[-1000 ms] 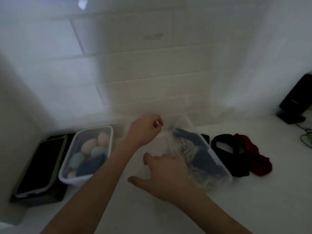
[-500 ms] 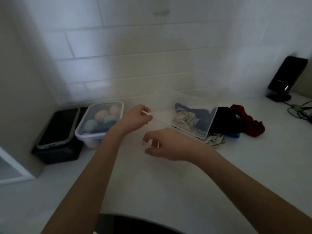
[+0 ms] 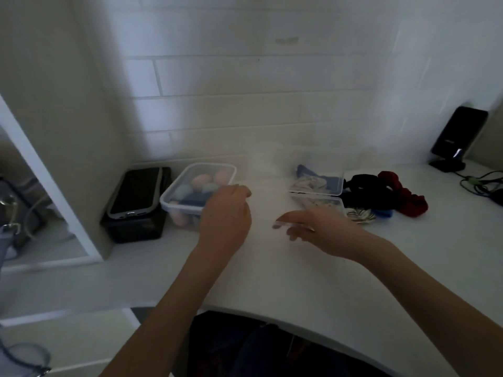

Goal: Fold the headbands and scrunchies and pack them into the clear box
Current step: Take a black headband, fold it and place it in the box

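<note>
The clear box [image 3: 330, 183] sits tilted near the wall and is partly blurred. It holds blue and pale patterned fabric. My left hand [image 3: 226, 213] has its fingers curled at the box's blurred left rim and seems to pinch it. My right hand [image 3: 315, 227] hovers over the counter in front of the box, fingers stretched out and holding nothing. A flat clear lid [image 3: 321, 203] lies just below the box. To the right lie a black headband [image 3: 364, 191], a red scrunchie [image 3: 405, 198], a striped scrunchie [image 3: 359, 216] and a blue scrunchie [image 3: 384, 213].
A lidded tub of pastel sponges [image 3: 187, 186] stands left of my left hand, beside a phone on a black case [image 3: 136, 194]. A black phone stand [image 3: 457, 137] and cables [image 3: 479, 183] occupy the far right. The white counter's curved front edge [image 3: 299, 326] is close to me.
The view has pulled back from the counter. My right hand has uncurled and spread its fingers. The clear box has shifted a little right, away from my left hand's knuckles.
</note>
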Demonstrator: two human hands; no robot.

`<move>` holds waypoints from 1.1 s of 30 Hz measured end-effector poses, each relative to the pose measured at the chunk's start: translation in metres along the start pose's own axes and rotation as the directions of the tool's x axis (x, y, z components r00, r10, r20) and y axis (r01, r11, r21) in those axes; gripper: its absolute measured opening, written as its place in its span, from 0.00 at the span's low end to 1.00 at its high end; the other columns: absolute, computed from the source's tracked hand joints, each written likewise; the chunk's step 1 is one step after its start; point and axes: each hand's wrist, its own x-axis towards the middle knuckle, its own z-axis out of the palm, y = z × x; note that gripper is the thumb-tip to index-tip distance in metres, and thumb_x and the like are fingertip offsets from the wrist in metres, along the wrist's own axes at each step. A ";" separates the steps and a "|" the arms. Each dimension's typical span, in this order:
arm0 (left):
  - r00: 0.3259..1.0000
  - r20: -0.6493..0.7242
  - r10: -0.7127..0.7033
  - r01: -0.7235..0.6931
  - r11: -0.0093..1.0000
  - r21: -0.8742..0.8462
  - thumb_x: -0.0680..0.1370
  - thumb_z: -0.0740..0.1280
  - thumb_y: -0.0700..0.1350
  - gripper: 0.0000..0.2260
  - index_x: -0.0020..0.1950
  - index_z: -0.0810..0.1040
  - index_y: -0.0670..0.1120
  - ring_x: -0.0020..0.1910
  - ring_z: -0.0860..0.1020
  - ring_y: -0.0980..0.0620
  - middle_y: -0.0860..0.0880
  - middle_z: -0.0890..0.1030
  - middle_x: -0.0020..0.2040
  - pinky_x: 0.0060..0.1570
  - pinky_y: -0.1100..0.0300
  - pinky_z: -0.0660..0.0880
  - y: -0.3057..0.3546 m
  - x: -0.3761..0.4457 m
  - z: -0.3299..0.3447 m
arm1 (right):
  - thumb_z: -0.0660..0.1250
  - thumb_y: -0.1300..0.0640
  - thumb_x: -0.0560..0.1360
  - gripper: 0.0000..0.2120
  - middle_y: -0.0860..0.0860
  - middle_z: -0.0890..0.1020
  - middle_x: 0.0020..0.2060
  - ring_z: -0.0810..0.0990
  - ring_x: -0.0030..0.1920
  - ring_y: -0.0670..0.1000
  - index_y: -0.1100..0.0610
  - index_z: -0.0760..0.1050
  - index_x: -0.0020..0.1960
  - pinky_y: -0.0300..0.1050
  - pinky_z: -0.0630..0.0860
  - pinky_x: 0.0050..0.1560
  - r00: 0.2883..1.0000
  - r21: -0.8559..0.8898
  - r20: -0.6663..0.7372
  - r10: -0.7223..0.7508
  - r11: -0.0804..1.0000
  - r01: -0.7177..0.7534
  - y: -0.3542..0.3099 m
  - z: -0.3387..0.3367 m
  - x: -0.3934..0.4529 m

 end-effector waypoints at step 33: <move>0.958 -0.164 0.233 -0.261 0.949 -0.177 0.75 0.58 0.43 0.16 0.58 0.78 0.41 0.62 0.74 0.51 0.43 0.81 0.59 0.68 0.60 0.61 -0.007 -0.017 0.006 | 0.60 0.44 0.75 0.13 0.43 0.84 0.43 0.79 0.48 0.46 0.48 0.78 0.52 0.43 0.65 0.53 0.853 -0.145 -0.486 -0.189 0.980 0.135 0.000 0.033 0.022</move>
